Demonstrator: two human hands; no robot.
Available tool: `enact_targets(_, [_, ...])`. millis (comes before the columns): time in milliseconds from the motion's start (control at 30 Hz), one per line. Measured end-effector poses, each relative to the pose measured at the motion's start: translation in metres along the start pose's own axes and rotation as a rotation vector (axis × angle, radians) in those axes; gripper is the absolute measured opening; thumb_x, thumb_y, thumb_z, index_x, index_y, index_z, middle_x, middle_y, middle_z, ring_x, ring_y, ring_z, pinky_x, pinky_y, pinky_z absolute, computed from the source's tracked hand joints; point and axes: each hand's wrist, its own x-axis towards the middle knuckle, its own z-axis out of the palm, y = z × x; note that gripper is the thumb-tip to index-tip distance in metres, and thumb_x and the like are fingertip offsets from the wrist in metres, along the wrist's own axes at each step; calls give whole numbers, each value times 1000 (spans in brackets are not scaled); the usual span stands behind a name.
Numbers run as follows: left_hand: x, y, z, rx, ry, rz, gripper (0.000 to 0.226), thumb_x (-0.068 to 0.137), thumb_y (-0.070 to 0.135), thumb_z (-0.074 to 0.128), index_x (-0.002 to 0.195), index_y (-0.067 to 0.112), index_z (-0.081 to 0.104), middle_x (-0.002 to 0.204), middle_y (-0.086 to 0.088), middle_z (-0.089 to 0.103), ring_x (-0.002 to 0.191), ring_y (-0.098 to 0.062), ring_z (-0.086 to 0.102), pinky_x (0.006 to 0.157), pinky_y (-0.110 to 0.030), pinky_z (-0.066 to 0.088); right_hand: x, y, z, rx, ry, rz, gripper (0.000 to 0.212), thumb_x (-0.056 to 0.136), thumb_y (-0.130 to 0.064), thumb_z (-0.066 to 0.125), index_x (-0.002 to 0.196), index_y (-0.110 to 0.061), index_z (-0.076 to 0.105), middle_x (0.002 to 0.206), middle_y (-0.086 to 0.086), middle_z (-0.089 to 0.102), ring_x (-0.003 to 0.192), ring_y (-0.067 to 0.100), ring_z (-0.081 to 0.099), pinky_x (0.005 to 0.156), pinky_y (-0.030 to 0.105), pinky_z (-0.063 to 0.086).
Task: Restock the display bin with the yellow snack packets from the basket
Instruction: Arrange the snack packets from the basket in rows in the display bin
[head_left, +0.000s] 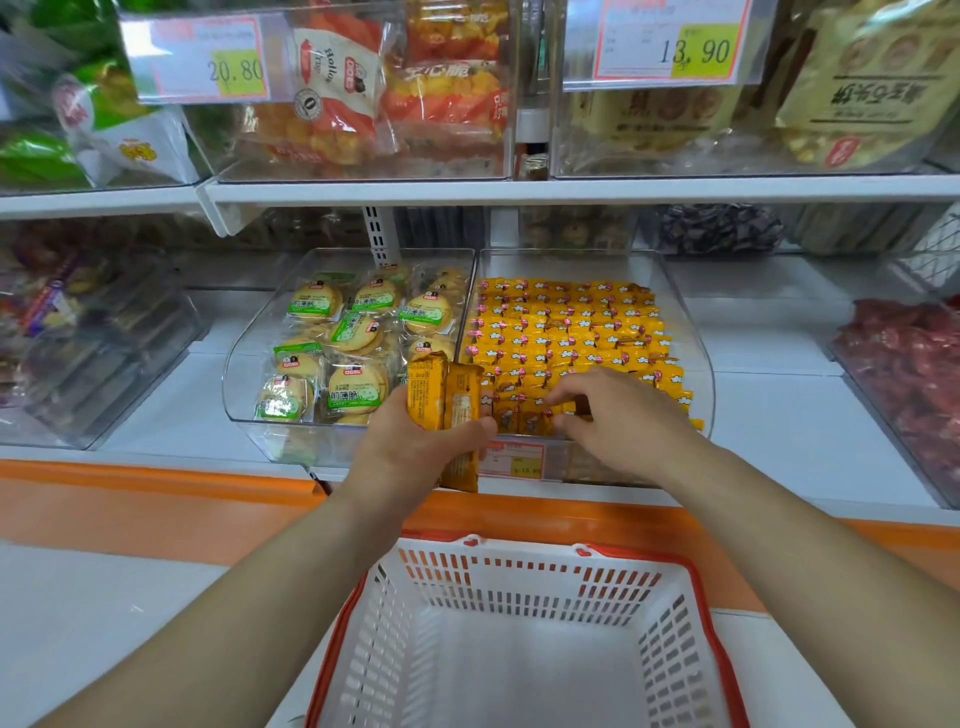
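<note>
1. Scene is lit brightly and evenly; shadows are kept soft, darkest in the recess under the upper shelf (571, 189).
2. Glare is seen on the price-tag holders (202, 57) and the display bin (698, 364) wall.
3. Shelf lines are bowed by wide-angle distortion.
4. Left-side bins (93, 338) are rendered blurred; centre is sharp.

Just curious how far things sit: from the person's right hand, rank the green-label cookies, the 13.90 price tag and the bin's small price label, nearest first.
1. Small price label, on the bin front, just left of the right hand.
2. Green-label cookies, left compartment.
3. 13.90 price tag, upper shelf.
</note>
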Motion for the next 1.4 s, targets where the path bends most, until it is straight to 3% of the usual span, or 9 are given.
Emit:
enact_targets(133, [-3,2,2,-176,-96,-106,35,85,22,80,116,21,64,94,-3,80,83,-20,79,65,-33,63,-9,-1,1,-33,-1,1,27,97,-43,58,124,-45,61,126,-8,58,116,17,54,85,34,45])
enact_targets(233, [-5,6,6,-301,-159,-154,28,90,14,73,118,15,65,99,-7,80,85,-24,78,65,-33,63,-16,-8,-2,-38,172,-39,26,96,-43,58,121,-39,64,119,-11,58,111,11,53,91,34,46])
enact_targets(367, [-7,7,12,-275,-247,-94,31,94,3,66,125,7,63,114,-21,74,106,-39,72,97,-54,57,-29,-29,-8,774,75,69,27,97,-42,59,123,-37,59,94,-21,67,87,-4,65,80,27,53])
enact_targets(433, [-8,6,14,-224,-290,-48,36,93,1,67,128,7,62,119,-24,71,114,-44,67,104,-62,49,-33,-32,-10,962,-2,118,38,96,-43,60,132,-39,53,99,-19,67,83,-2,69,73,26,53])
enact_targets(667, [-9,3,19,-153,-408,30,47,76,21,78,121,22,67,114,-15,76,108,-37,72,92,-52,60,-32,-18,-17,1150,-14,64,31,90,-23,73,113,-43,67,105,-12,73,89,8,72,64,22,56])
enact_targets(800, [-8,5,18,-180,-431,-19,43,79,25,75,121,24,65,110,-8,78,98,-32,76,70,-33,63,-29,-7,-24,1250,106,97,29,87,-19,75,108,-39,69,98,-11,74,93,13,73,68,30,58])
enact_targets(1033, [-7,5,19,-143,-271,-58,23,96,18,68,118,16,63,91,-5,79,79,-27,78,53,-25,55,-28,-3,-26,1266,100,172,32,85,-18,77,113,-31,67,96,5,75,87,21,75,60,32,57])
enact_targets(1233, [-4,6,14,-240,-173,-65,21,97,24,67,116,14,64,92,-14,75,67,-26,73,47,-26,52,-28,-3,-28,1191,-79,153,12,91,-30,70,101,-23,72,93,6,74,67,17,68,50,29,51])
enact_targets(1400, [-4,3,7,-187,-193,24,24,95,18,69,118,17,61,93,-10,78,75,-27,77,57,-26,57,-25,-8,-29,1225,-60,275,38,84,-55,65,95,-20,74,79,1,72,55,17,63,39,24,41])
